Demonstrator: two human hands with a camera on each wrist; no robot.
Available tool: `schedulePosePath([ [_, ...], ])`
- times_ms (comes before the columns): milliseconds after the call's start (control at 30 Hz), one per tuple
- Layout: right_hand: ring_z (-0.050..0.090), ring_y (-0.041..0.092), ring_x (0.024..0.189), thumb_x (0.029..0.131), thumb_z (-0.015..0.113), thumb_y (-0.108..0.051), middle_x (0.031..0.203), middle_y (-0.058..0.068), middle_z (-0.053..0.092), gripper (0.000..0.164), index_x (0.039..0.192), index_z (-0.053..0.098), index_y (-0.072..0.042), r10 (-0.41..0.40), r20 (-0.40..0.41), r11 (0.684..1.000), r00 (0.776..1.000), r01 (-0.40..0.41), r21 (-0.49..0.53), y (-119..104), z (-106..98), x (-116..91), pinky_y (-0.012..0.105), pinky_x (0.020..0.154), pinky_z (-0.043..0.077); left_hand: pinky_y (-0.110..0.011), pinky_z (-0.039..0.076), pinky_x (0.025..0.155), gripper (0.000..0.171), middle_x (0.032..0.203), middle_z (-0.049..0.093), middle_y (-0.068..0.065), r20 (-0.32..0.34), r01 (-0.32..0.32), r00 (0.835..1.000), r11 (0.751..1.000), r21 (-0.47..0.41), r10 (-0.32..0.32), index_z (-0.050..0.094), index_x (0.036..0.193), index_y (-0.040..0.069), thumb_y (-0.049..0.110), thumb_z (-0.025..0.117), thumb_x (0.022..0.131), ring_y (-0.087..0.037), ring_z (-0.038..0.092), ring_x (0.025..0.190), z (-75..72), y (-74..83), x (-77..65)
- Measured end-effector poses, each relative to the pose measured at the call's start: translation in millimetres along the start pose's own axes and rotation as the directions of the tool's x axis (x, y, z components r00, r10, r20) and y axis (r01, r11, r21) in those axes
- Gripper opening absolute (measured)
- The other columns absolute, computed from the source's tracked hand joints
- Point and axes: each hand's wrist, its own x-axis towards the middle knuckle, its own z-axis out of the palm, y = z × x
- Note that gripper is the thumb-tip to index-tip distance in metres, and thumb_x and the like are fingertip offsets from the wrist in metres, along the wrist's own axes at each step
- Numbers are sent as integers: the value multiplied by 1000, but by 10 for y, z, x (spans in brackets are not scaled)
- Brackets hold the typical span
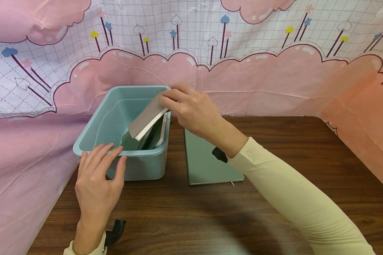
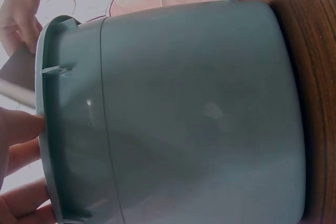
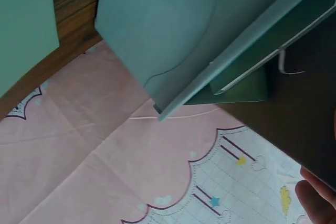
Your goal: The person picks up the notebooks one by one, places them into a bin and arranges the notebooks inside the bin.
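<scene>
My right hand [image 1: 193,109] pinches a grey-brown notebook [image 1: 148,115] by its upper end, above the right part of a blue-green plastic bin [image 1: 143,166]. The notebook tilts down into the bin, with its white page edge facing the front. Beneath it, several other notebooks [image 1: 156,136] lean against the bin's right wall, partly hidden. In the right wrist view the held notebook's dark cover [image 3: 299,103] fills the right side. At the bin's front left rim, my left hand [image 1: 97,180] touches the edge with spread, loosely bent fingers.
A green notebook [image 1: 207,159] lies flat on the dark wooden table [image 1: 166,216] to the right of the bin, partly under my right forearm. A pink and white patterned cloth [image 1: 258,78] hangs behind and along the sides.
</scene>
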Motion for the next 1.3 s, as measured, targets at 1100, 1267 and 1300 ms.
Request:
schedulePosePath([
  [1100, 50, 33, 152, 104, 69, -27, 165, 13, 50, 59, 160, 50, -23, 197, 432, 962, 880, -259, 90, 28, 103, -93, 49, 122, 45, -68, 36, 122, 22, 121, 79, -14, -4, -7, 1000, 1000, -3, 7, 83, 115, 10, 19, 77, 96, -38, 68, 124, -20, -22, -10],
  [1267, 46, 33, 154, 105, 67, -28, 166, 14, 47, 55, 158, 52, -23, 206, 453, 947, 867, -293, 132, 45, 81, -157, 49, 126, 40, -68, 35, 122, 22, 121, 79, -15, -3, -6, 1000, 1000, -4, 6, 83, 116, 10, 19, 77, 96, -39, 68, 124, -16, -24, -12],
  [1300, 46, 33, 154, 105, 66, -28, 167, 13, 46, 55, 158, 52, -23, 210, 459, 942, 863, -304, 140, 53, 74, -171, 49, 126, 40, -68, 35, 122, 22, 122, 79, -15, -3, -6, 1000, 1000, -5, 6, 83, 116, 10, 19, 77, 96, -39, 68, 124, -14, -24, -12],
])
